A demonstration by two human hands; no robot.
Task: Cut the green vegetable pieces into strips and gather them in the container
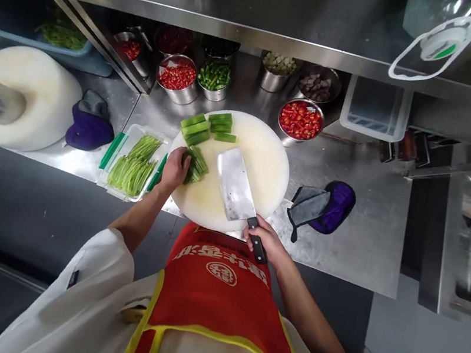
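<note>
In the head view, my right hand point(267, 240) is wrapped round the black handle of a cleaver point(234, 183). Its broad blade lies flat over a round white cutting board point(266, 154). At the board's left edge, my left hand point(175, 168) has its fingers curled against a bunch of cut green vegetable strips point(196, 165); the fingertips are partly hidden. Thicker green vegetable pieces point(196, 128), perhaps cucumber, lie at the board's far left. Beside my left hand stands a clear container point(149, 134) with green edge flaps, holding pale green vegetable sticks point(134, 166).
Metal pots of chopped red chillies point(177, 76), green chillies point(214, 75) and red pieces point(300, 120) stand behind the board. Purple-grey cloths lie right point(338, 207) and left point(91, 122). A steel shelf point(258, 34) overhangs the back. Another thick white board point(49, 81) stands far left.
</note>
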